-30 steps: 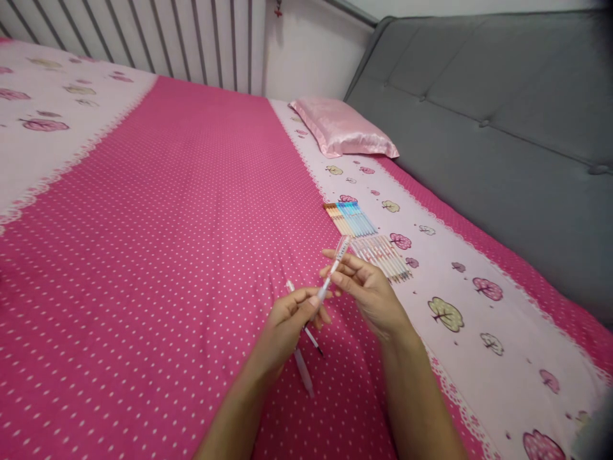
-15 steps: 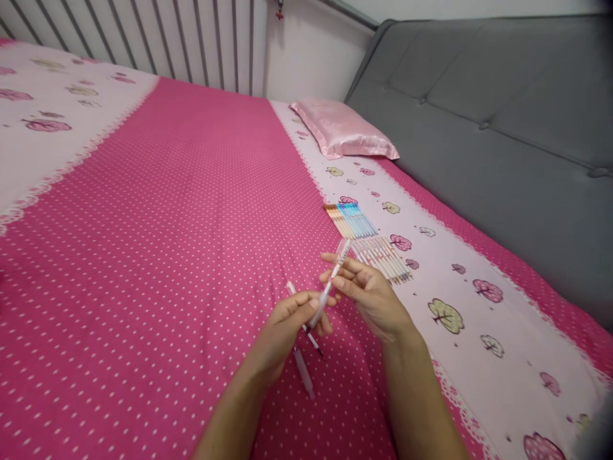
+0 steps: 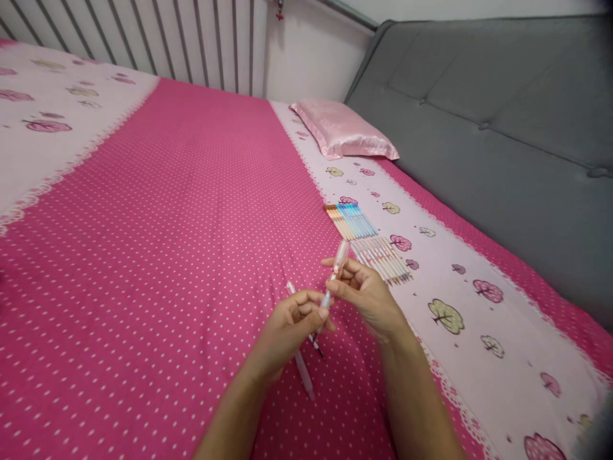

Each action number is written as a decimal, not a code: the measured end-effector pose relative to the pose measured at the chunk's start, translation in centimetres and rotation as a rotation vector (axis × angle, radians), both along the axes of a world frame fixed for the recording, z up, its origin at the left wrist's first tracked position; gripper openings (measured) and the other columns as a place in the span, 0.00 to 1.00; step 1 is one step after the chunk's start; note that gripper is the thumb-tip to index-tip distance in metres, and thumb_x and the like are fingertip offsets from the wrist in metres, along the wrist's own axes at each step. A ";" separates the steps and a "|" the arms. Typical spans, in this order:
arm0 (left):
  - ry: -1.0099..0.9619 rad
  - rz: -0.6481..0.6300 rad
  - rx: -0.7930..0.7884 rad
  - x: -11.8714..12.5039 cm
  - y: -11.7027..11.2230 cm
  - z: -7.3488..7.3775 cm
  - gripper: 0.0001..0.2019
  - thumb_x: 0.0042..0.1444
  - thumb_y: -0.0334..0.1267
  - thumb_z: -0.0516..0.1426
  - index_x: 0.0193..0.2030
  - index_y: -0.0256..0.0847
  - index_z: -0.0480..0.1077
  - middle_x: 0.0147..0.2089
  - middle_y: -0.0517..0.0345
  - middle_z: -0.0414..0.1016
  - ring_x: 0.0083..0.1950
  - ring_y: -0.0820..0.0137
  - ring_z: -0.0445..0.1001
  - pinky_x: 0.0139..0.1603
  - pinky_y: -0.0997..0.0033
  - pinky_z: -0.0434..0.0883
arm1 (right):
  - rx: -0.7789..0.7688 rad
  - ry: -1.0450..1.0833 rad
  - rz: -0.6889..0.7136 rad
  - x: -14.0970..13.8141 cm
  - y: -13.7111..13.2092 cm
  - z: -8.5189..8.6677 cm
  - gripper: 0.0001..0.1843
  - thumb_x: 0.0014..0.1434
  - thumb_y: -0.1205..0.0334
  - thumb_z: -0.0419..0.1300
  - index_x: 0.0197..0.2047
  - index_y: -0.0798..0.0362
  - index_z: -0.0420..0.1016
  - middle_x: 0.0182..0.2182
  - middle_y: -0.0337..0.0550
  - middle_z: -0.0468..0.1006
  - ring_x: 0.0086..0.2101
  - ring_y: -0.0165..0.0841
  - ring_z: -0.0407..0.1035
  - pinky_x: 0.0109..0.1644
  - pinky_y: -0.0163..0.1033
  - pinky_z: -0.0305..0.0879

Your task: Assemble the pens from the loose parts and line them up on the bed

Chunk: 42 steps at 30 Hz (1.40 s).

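Observation:
Both hands are on one slim pen (image 3: 340, 257), tilted with its clear, patterned barrel at the top. My left hand (image 3: 294, 322) pinches the pale lower section between thumb and fingers. Higher up, my right hand (image 3: 366, 291) grips the barrel with thumb and fingertips. Whether the two sections touch is hard to make out. Beneath my left hand, a white pen refill (image 3: 317, 347) with a dark tip lies on the bed, partly covered. Close by is a pale pen barrel (image 3: 304, 375), its upper end hidden by the hand.
A row of blue and cream pens (image 3: 357, 221) lies beyond my hands, beside a row of clear patterned pens (image 3: 383, 259). All rest on the pink dotted bedspread (image 3: 191, 255). A pink pillow (image 3: 342, 128) sits near the grey padded headboard (image 3: 502, 96).
The clear barrel has come down over the refill, which stood more exposed between my hands before. My left hand has shifted slightly up along the pen.

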<state>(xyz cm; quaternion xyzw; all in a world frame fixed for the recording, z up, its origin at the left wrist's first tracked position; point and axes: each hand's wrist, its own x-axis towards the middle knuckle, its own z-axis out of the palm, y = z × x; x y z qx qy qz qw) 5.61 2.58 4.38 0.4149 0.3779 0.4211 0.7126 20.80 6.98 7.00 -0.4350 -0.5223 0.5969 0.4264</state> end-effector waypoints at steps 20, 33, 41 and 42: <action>-0.054 -0.051 0.027 -0.2 -0.1 0.2 0.13 0.59 0.43 0.51 0.45 0.40 0.72 0.31 0.56 0.75 0.34 0.71 0.68 0.39 0.69 0.62 | -0.101 0.107 0.134 0.1 -0.3 0.8 0.23 0.52 0.62 0.64 0.52 0.48 0.69 0.35 0.41 0.78 0.31 0.27 0.70 0.42 0.37 0.67; -0.051 -0.067 0.087 0.0 -0.1 0.2 0.10 0.58 0.43 0.54 0.36 0.38 0.69 0.31 0.57 0.74 0.33 0.73 0.68 0.38 0.72 0.62 | -0.103 0.149 0.074 -0.1 -0.2 0.1 0.25 0.44 0.65 0.69 0.47 0.50 0.72 0.29 0.35 0.70 0.29 0.25 0.64 0.32 0.30 0.63; -0.087 -0.071 0.065 -0.2 -0.2 -0.1 0.13 0.61 0.41 0.49 0.44 0.39 0.70 0.34 0.55 0.76 0.35 0.71 0.70 0.40 0.69 0.63 | -0.190 0.232 0.159 0.1 -0.6 1.3 0.22 0.54 0.63 0.62 0.53 0.49 0.67 0.40 0.43 0.77 0.30 0.25 0.68 0.39 0.34 0.66; -0.087 -0.075 0.067 -0.2 -0.2 -0.1 0.13 0.61 0.41 0.49 0.45 0.39 0.70 0.34 0.55 0.76 0.35 0.71 0.70 0.41 0.69 0.63 | -0.193 0.227 0.166 0.1 -0.6 1.3 0.23 0.54 0.64 0.62 0.54 0.49 0.67 0.40 0.42 0.77 0.30 0.26 0.69 0.40 0.35 0.66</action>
